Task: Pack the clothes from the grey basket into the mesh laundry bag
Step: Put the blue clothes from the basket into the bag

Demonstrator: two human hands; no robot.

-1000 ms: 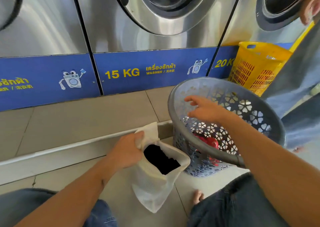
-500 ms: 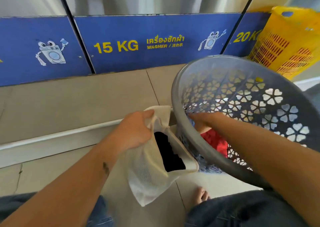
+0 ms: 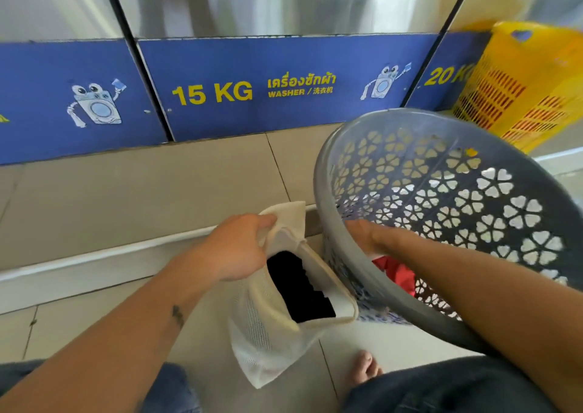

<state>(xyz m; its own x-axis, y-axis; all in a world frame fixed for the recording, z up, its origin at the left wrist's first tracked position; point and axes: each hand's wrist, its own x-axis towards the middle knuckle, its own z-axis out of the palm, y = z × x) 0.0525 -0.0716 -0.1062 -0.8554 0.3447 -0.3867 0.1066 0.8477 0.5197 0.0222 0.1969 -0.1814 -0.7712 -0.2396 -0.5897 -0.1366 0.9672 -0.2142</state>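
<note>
The basket (image 3: 473, 210) is grey (with flower-shaped holes), the mesh bag (image 3: 268, 327) white, the cloth (image 3: 396, 273) inside the basket red.

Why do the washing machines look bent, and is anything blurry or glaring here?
Head view: the wide-angle lens bows the blue panels; the yellow basket at the right edge is smeared; the steel washer fronts show streaky glare; the left hand and mesh bag look sharp.

Grey basket (image 3: 321, 172) moulded in pierced plastic; laundry bag (image 3: 262, 333) made of white mesh cloth; washer (image 3: 284, 2) clad in brushed metal; floor (image 3: 142, 185) laid in smooth tile.
</note>
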